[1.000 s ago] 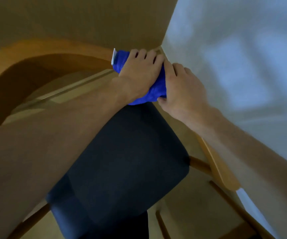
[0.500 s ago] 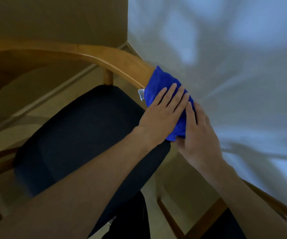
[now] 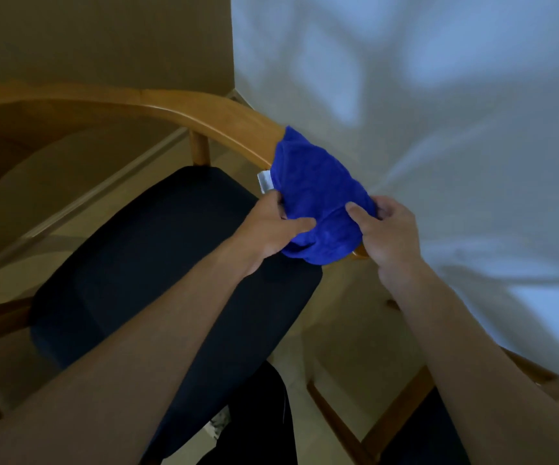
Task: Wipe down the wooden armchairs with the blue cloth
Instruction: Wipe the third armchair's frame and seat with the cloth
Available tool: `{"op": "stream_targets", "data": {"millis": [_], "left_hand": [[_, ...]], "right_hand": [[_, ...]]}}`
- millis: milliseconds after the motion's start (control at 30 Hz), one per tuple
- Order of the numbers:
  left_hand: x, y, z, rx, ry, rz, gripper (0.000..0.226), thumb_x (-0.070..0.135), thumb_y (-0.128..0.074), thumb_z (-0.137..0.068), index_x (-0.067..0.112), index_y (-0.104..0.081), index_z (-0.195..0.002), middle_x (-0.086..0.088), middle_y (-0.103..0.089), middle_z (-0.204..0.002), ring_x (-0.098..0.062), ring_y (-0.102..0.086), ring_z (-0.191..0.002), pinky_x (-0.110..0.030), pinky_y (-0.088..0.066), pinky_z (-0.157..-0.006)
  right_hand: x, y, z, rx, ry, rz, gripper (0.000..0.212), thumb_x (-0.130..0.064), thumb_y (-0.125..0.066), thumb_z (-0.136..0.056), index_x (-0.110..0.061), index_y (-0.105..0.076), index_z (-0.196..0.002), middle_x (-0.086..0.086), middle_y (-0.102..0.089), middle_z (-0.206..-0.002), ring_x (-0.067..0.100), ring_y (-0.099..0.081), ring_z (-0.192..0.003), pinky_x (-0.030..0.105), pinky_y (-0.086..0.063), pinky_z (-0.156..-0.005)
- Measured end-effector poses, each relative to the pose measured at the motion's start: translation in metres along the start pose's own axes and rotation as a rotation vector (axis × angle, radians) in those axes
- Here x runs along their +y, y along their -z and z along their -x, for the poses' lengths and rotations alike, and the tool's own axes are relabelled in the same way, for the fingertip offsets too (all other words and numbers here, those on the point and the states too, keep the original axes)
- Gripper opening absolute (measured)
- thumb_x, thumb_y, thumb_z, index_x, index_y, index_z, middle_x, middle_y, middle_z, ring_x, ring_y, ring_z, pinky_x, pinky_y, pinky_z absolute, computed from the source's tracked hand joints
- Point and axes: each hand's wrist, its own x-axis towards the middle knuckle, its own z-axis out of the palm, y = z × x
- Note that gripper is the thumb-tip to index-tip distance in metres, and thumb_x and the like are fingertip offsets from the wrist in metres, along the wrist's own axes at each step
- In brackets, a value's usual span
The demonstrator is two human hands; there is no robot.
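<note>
The cloth (image 3: 318,196) has been drawn down the armrest (image 3: 204,112) to its front end, where it is now draped. It is pinched at its near edge by the left hand (image 3: 271,226) and right hand (image 3: 388,229), previously laid flat. Open room is left over the seat (image 3: 157,263) (a white sheet (image 3: 439,129) lies close on the right).

Single head-worn wide-angle view, close, angled forward and steeply down over the armchair (image 3: 184,109).
</note>
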Motion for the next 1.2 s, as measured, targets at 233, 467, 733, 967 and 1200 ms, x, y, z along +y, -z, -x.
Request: {"op": "stream_targets", "data": {"millis": [233,467,733,967,1200], "left_hand": [[-0.018,-0.027,0.013,-0.013,0.007,0.024,0.037,0.025,-0.076,-0.081,0.019,-0.058,-0.114,0.001,-0.058,-0.118,-0.015,-0.058,-0.108,-0.025,-0.052,-0.085],[-0.003,-0.016,0.006,0.039,-0.110,0.047,0.023,0.024,-0.070,-0.085,0.024,-0.061,-0.106,0.012,-0.066,-0.103,-0.001,-0.061,-0.095,-0.017,-0.051,-0.073],[0.001,0.015,-0.003,0.011,-0.132,-0.088,0.024,0.016,-0.072,-0.081,0.018,-0.060,-0.102,-0.002,-0.065,-0.106,-0.017,-0.063,-0.101,-0.040,-0.053,-0.092],[0.007,0.071,-0.027,0.242,0.018,0.012,0.036,0.028,-0.078,-0.077,0.025,-0.054,-0.104,0.008,-0.067,-0.100,-0.002,-0.064,-0.089,-0.017,-0.045,-0.066],[0.008,0.099,-0.053,0.199,0.035,0.175,0.050,0.014,-0.072,-0.077,0.024,-0.055,-0.124,0.010,-0.066,-0.114,-0.005,-0.062,-0.106,-0.024,-0.049,-0.087]], "right_hand": [[0.022,0.022,0.014,0.109,-0.043,0.055,0.025,-0.028,-0.074,-0.086,-0.016,-0.063,-0.105,-0.002,-0.069,-0.100,0.014,-0.067,-0.088,0.025,-0.051,-0.066],[0.016,0.023,0.018,0.108,0.189,0.194,0.051,-0.022,-0.070,-0.085,-0.026,-0.042,-0.128,-0.020,-0.049,-0.115,-0.022,-0.052,-0.092,0.008,-0.039,-0.066],[-0.004,-0.021,-0.005,-0.104,0.507,1.010,0.107,-0.054,-0.071,-0.080,-0.011,-0.009,-0.155,0.014,-0.040,-0.141,0.034,-0.050,-0.117,0.045,-0.045,-0.093],[-0.049,-0.085,-0.043,-0.012,0.631,1.097,0.106,-0.059,-0.074,-0.070,-0.005,-0.024,-0.146,0.017,-0.049,-0.127,0.036,-0.052,-0.107,0.047,-0.043,-0.087],[-0.095,-0.136,-0.068,-0.129,0.837,1.125,0.110,-0.059,-0.078,-0.067,-0.003,-0.025,-0.146,0.018,-0.047,-0.133,0.037,-0.050,-0.118,0.048,-0.044,-0.096]]}}
